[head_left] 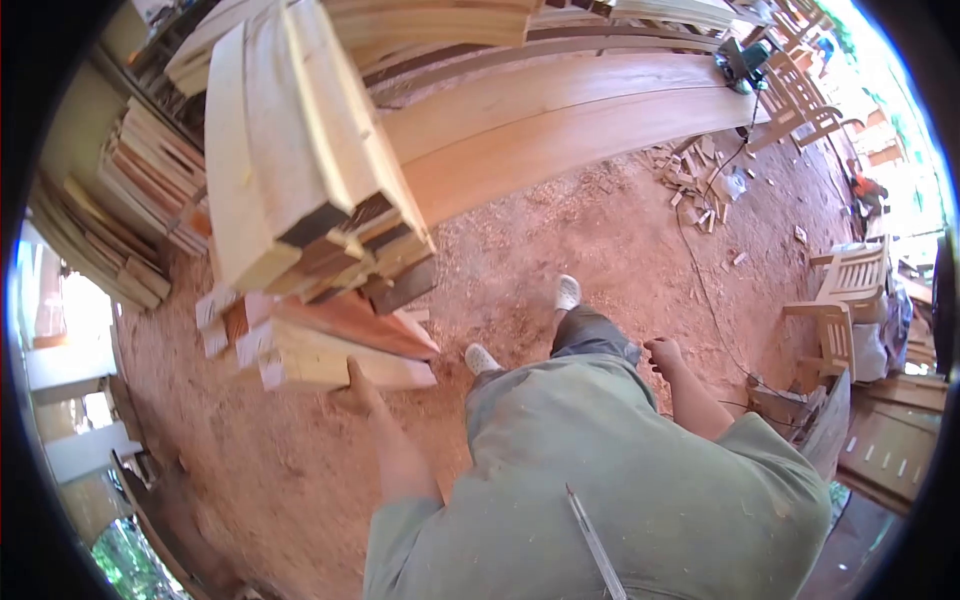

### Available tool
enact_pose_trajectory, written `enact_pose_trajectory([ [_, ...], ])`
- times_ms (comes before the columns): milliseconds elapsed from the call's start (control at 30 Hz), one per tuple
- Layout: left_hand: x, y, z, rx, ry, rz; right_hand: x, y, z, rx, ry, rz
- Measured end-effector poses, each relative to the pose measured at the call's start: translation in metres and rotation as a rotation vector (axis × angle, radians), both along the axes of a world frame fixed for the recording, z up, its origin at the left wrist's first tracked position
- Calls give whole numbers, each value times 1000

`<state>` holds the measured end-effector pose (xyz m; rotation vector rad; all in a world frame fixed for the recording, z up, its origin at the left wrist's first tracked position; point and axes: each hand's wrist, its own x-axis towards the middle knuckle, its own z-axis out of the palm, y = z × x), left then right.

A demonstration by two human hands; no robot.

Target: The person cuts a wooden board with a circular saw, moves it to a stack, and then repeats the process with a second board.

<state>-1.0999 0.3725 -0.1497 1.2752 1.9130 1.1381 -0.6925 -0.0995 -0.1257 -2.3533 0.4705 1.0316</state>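
My left hand is at the lower edge of a pale wooden board, thumb pointing up and fingers stretched out, overlapping the board in this view. That board lies among several others in a low pile, with a reddish board beside it. Above them juts a tall stack of thick pale planks, its cut ends facing me. My right hand hangs out at my right side over the dirt floor, fingers loosely bent and apart, holding nothing.
Long wide boards stretch across the back, with a dark green power tool at their right end. Its cord runs over the floor past wood offcuts. Wooden chairs stand at right; more planks lean at left.
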Motion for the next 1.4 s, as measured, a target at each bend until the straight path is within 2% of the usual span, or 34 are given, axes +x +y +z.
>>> enact_pose_trajectory([
  [100, -4, 3, 0, 111, 11, 46, 22, 1, -12, 16, 45, -15],
  [167, -10, 3, 9, 40, -109, -99, 41, 4, -19, 68, 26, -32],
  [233, -35, 10, -14, 66, -133, -281, 67, 8, -25, 132, -10, -55],
  [300, -47, -1, -45, -77, 63, -140, 92, 3, -31, 182, -25, -62],
  [367, -20, -40, -46, -137, -37, -138, 117, -13, -45, 205, -39, -108],
  [400, -12, -42, -128, 156, -506, -10, 130, -19, -47, 205, -41, -134],
  [433, 18, -41, -122, 172, -515, -37, 144, -28, -52, 227, -49, -156],
  [500, 89, -77, -108, -782, -123, -257, 164, -54, -58, 182, -22, -229],
  [567, 204, -85, -113, -916, 239, -704, 182, -80, -59, 175, -7, -295],
  [633, 324, -99, -65, -551, 533, -1382, 194, -110, -69, 157, 10, -352],
  [700, 419, -103, -34, -623, 417, -1614, 203, -145, -96, 148, 95, -488],
  [767, 515, -93, 28, -841, 468, -1725, 212, -162, -100, 199, 125, -609],
  [833, 594, -91, 129, -784, 251, -1660, 220, -167, -88, 216, 82, -678],
  [867, 626, -81, 146, -792, 245, -1661, 223, -169, -81, 234, 51, -744],
  [933, 684, -51, 167, -461, -67, -1463, 230, -179, -86, 254, 41, -816],
  [1000, 739, -12, 177, -138, -351, -1239, 234, -185, -90, 281, 27, -905],
  [1067, 797, 33, 166, -213, -489, -822, 235, -201, -99, 395, 84, -1018],
  [1133, 835, 42, 181, -181, -601, -547, 238, -207, -103, 375, 23, -977],
  [1200, 862, 63, 172, -310, -771, -509, 247, -213, -105, 340, -67, -849],
  [1233, 877, 52, 186, -313, -840, -432, 258, -216, -103, 320, -109, -775],
  [1300, 903, 46, 184, -265, -910, -371, 286, -219, -91, 292, -136, -691],
  [1400, 910, 41, 187, -160, -1011, -278, 365, -199, -58, 297, -345, -1122],
])
